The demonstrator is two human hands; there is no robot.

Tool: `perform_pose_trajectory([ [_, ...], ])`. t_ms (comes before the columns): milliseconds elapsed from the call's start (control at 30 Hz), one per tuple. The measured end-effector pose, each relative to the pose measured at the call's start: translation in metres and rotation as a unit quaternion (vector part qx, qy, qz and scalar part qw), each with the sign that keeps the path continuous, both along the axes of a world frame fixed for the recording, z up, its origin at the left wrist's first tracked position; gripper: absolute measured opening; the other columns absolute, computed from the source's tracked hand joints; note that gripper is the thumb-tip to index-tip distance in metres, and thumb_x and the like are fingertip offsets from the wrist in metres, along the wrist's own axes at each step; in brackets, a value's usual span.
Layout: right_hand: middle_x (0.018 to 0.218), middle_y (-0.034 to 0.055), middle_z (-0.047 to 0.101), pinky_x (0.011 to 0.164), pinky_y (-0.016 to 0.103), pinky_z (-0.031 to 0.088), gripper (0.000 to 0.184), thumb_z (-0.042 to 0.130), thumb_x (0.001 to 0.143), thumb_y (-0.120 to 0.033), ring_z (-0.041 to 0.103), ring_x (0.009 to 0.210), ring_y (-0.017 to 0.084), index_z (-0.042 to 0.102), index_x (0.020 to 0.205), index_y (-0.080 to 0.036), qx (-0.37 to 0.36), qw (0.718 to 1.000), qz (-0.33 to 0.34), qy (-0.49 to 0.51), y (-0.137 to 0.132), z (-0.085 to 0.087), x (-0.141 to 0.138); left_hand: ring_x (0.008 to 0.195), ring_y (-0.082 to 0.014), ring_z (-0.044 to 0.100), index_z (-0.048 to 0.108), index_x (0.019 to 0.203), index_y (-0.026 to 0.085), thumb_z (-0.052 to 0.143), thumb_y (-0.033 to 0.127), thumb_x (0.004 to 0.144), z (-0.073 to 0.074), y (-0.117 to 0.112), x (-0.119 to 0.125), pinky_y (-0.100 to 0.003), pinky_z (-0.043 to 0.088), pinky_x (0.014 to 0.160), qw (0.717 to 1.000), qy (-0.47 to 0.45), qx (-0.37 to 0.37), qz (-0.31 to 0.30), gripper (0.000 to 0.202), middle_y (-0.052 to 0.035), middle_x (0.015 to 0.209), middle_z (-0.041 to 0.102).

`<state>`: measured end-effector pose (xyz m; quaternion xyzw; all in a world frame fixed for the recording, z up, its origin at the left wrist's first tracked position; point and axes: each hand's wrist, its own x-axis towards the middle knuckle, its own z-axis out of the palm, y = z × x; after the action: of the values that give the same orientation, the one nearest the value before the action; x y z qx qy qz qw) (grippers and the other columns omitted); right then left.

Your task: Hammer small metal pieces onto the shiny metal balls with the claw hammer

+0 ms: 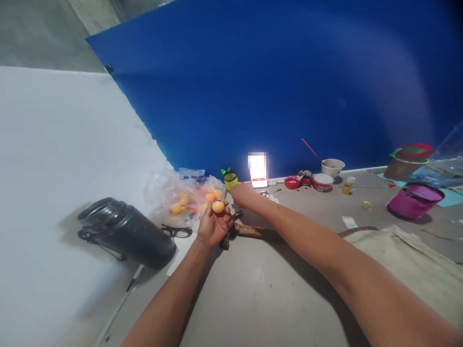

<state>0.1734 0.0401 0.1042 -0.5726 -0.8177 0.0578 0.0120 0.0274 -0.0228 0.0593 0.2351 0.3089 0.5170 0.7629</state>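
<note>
My left hand (214,225) is turned palm up, its fingers curled around a small yellow-orange ball (218,207). Just beyond it, my right hand (241,194) reaches across to the left, beside a small yellow cup with green leaf shapes (230,180). The right fingers are hidden behind the hand, so whether they touch the cup is unclear. Under the right forearm and close to the left hand lies a hammer (256,232) with a wooden handle. Behind the left hand is a clear plastic bag (168,195) with several orange-yellow balls.
A black flask (126,231) and eyeglasses (179,232) lie on the left. A bright phone-like screen (258,171) stands at the blue panel. Farther right are red tubs (322,182), a bowl (332,166), a yellow bottle (347,186), a magenta pot (414,202) and beige cloth (405,260).
</note>
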Motion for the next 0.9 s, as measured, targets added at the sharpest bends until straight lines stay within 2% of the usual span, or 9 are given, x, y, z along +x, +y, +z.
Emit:
perform_pose_trajectory([
  [167, 0.120, 0.0271, 0.074, 0.093, 0.044, 0.058, 0.032, 0.068, 0.090, -0.012, 0.071, 0.116, 0.036, 0.072, 0.121, -0.006, -0.015, 1.000, -0.004, 0.005, 0.018, -0.014, -0.005, 0.050, -0.0124, 0.052, 0.068, 0.089, 0.010, 0.040, 0.047, 0.106, -0.003, 0.002, -0.001, -0.024, 0.043, 0.048, 1.000, 0.011, -0.001, 0.001, 0.050, -0.0068, 0.068, 0.062],
  [367, 0.118, 0.0255, 0.075, 0.093, 0.042, 0.058, 0.029, 0.059, 0.093, -0.009, 0.072, 0.115, 0.035, 0.072, 0.119, -0.005, 0.005, 1.000, 0.010, 0.017, 0.015, -0.020, -0.004, 0.050, -0.0124, 0.051, 0.067, 0.088, 0.010, 0.037, 0.046, 0.106, -0.002, 0.003, -0.001, -0.023, 0.043, 0.048, 1.000, 0.014, -0.007, 0.018, 0.051, -0.0064, 0.068, 0.060],
  [900, 0.118, 0.0237, 0.076, 0.092, 0.040, 0.058, 0.030, 0.065, 0.090, -0.012, 0.073, 0.112, 0.035, 0.075, 0.118, -0.010, 0.020, 0.999, -0.007, 0.037, 0.020, -0.033, -0.006, 0.051, -0.0123, 0.051, 0.068, 0.086, 0.008, 0.035, 0.044, 0.107, -0.004, 0.005, -0.001, -0.024, 0.045, 0.048, 0.999, 0.036, -0.008, 0.028, 0.054, -0.0072, 0.068, 0.061],
])
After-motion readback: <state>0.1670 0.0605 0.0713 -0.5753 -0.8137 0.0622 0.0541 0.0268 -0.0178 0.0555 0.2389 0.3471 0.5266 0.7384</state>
